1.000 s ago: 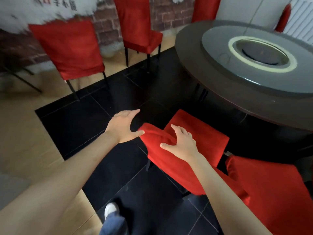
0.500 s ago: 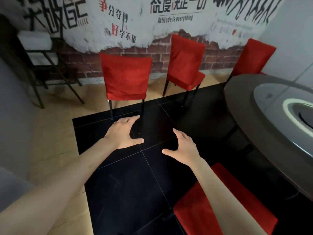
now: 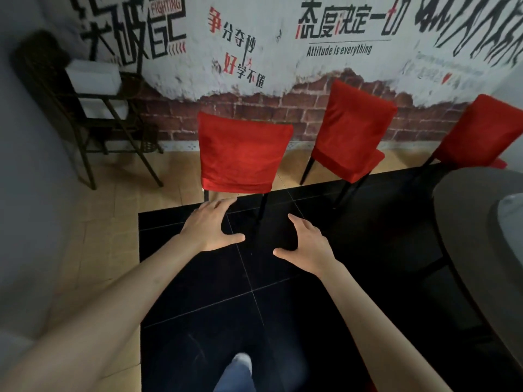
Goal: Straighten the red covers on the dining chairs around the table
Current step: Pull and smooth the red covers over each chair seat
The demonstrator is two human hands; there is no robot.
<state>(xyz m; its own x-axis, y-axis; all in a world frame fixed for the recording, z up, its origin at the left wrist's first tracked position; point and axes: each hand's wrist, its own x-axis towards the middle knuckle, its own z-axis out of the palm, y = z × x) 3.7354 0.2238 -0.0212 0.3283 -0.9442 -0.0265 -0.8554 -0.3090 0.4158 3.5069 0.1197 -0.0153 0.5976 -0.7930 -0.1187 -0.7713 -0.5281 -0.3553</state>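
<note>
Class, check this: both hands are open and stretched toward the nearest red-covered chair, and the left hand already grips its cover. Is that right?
Not quite. In the head view the left hand grips nothing: it is open in the air short of the nearest chair, with no grip on the cover. The right hand is open too, and both do reach toward that chair.

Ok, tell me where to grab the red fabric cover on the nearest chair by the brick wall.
Probably the two top corners of the red fabric cover. Its backrest faces you squarely, so come from the front with the open left hand and right hand, one per corner.
</note>
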